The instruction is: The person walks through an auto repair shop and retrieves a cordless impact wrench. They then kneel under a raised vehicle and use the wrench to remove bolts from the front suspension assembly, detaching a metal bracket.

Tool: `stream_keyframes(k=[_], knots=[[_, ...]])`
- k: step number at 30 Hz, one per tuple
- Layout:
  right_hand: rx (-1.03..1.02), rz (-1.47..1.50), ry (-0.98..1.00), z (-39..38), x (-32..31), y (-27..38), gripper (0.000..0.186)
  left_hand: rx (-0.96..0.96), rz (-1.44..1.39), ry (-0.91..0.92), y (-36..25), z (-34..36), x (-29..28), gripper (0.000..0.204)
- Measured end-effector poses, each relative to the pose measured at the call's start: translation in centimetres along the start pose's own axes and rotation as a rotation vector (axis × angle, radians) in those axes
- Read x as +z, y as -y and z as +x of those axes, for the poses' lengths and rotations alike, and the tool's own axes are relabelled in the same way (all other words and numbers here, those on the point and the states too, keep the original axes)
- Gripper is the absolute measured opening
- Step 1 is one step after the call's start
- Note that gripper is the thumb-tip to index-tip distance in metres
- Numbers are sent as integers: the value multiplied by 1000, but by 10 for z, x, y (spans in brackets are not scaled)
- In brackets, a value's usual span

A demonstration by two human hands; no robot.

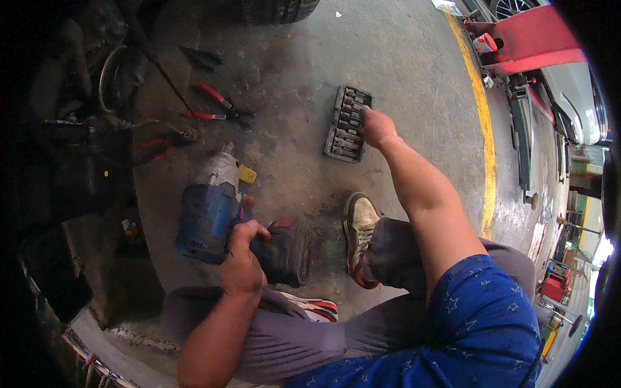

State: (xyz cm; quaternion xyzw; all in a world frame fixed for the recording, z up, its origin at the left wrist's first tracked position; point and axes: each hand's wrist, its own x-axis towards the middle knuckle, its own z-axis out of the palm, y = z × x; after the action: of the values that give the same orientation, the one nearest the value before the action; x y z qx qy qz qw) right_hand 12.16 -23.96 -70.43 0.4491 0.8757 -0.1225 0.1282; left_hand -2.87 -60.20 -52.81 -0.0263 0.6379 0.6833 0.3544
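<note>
My left hand (243, 258) is wrapped round the handle of a blue cordless impact wrench (206, 216). Its grey metal nose and square drive point away from me, and a dark battery block (288, 253) sits at the handle's base. Farther off to the right, my right hand (378, 128) reaches to the right side of a socket case (332, 147) lying open on the floor. Rows of dark metal sockets (347, 134) fill the case. The fingers of this hand are curled together at the sockets; whatever they grip is hidden.
Red-handled pliers (213, 94) lie on the concrete at the left, near dark vehicle parts (113, 77). A yellow piece (246, 173) shows beside the wrench's nose. A tyre (272, 10) stands at the far edge. At right runs a yellow floor line (482, 123), beyond it a red lift part (537, 42).
</note>
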Motion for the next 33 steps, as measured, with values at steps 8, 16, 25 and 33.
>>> stream_keyframes(k=[8, 16, 25, 33], knots=[[-193, -106, 153, 11, -22, 2, 33, 71, -19, -38, -8, -7, 5, 48], [-10, 23, -12, 3, 17, 1, 30, 94, -44, -24, -13, -14, 1, 43], [-206, -208, 107, 13, -12, 7, 22, 54, -54, -48, -16, -19, -11, 35], [-441, 242, 11, 17, -117, 81, 21, -3, -116, 26, -27, 0, -23, 37]])
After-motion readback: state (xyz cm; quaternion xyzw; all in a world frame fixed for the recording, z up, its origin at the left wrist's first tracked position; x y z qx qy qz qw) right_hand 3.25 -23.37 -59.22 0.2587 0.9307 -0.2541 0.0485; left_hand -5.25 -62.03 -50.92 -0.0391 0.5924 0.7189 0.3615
